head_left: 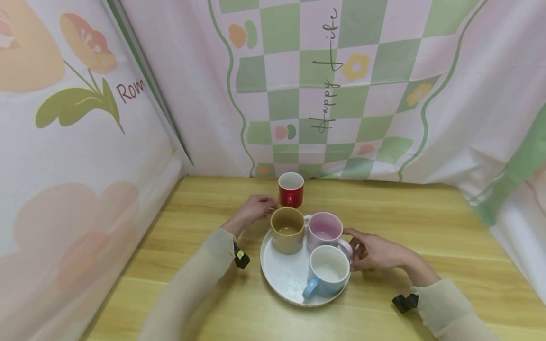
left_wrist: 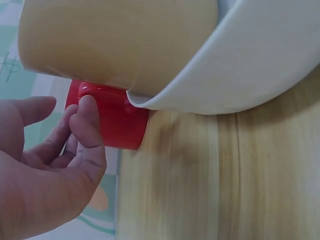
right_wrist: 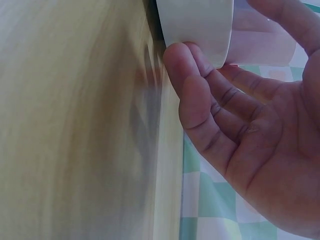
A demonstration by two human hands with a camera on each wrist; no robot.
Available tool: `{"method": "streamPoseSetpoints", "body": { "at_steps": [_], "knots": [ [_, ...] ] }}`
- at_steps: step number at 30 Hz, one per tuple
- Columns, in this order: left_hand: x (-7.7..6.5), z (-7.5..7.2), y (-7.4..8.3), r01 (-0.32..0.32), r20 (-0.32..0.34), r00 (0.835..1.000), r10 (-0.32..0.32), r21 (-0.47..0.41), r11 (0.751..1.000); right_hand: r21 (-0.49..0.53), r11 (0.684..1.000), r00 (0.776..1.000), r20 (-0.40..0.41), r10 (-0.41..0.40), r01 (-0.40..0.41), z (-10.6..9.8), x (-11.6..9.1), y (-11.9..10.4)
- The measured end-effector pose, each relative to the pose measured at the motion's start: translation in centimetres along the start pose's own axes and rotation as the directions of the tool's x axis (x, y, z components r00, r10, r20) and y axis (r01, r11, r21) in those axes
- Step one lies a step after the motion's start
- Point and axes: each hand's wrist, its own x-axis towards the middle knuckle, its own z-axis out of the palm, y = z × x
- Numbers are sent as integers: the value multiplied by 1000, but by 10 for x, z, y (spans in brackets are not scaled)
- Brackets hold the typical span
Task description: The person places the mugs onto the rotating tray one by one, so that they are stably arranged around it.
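Note:
A round white tray (head_left: 281, 272) holds a tan mug (head_left: 287, 241), a pink mug (head_left: 316, 237) and a light blue mug (head_left: 334, 284) with a white inside. Behind it, on the table, stands a red mug (head_left: 291, 192), its handle facing the tray. My left hand (head_left: 258, 208) is beside the red mug and the tan mug. In the left wrist view its loosely bent fingers overlap the red mug (left_wrist: 122, 127); contact is unclear. At the tray's right side, my right hand (head_left: 375, 251) has loosely bent fingers near the pink mug's handle and the tray's edge (right_wrist: 195, 25), gripping nothing visible.
The wooden table (head_left: 426, 232) ends at a checkered curtain (head_left: 315, 94) at the back. A flowered cloth (head_left: 85, 166) closes off the left side. Black wrist cameras are strapped to both sleeves.

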Motion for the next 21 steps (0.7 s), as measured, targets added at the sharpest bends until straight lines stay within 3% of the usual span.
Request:
{"method": "streamPoseSetpoints", "body": {
  "at_steps": [21],
  "knots": [
    [25,10,2,56,140,989,-40,-115,992,7,1000,1000,-3,1,-1,1,1,4]
  ]
}}
